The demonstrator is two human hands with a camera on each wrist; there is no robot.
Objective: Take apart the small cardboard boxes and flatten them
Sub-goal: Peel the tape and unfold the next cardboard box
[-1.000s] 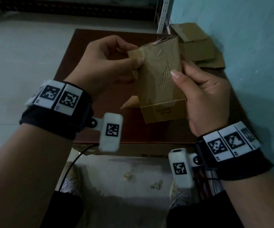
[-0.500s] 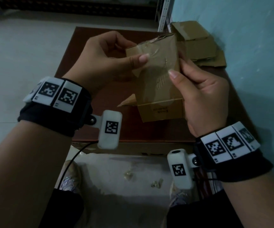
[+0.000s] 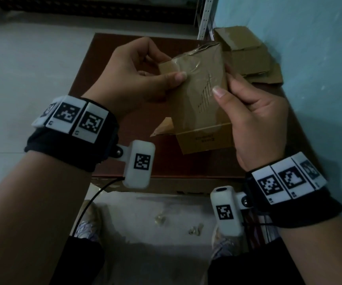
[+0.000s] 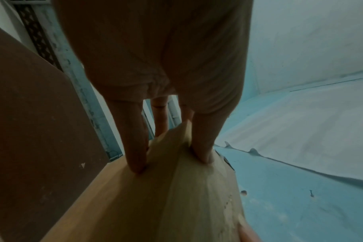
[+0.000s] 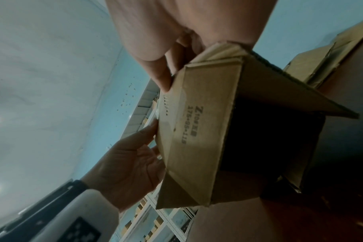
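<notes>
I hold a small brown cardboard box (image 3: 202, 95) up in the air over a dark red-brown table (image 3: 96, 64). My left hand (image 3: 145, 77) pinches its upper left corner, thumb on the taped top face and fingers behind. My right hand (image 3: 254, 112) grips the right side, thumb on the face beside a row of printed lines. The near end of the box (image 5: 197, 131) is open, with its flaps (image 3: 162, 128) hanging out and a dark inside. In the left wrist view my fingertips (image 4: 137, 163) press the cardboard (image 4: 176, 196).
A pile of flattened cardboard boxes (image 3: 248, 56) lies at the table's far right corner against the blue wall (image 3: 320, 58). A white metal shelf upright (image 3: 205, 17) stands behind the table. Small scraps (image 3: 194, 230) lie on the pale floor between my feet.
My left thumb has slid down and right along the box's top face, over the tape. The box sits slightly more tilted; my right hand keeps its grip.
</notes>
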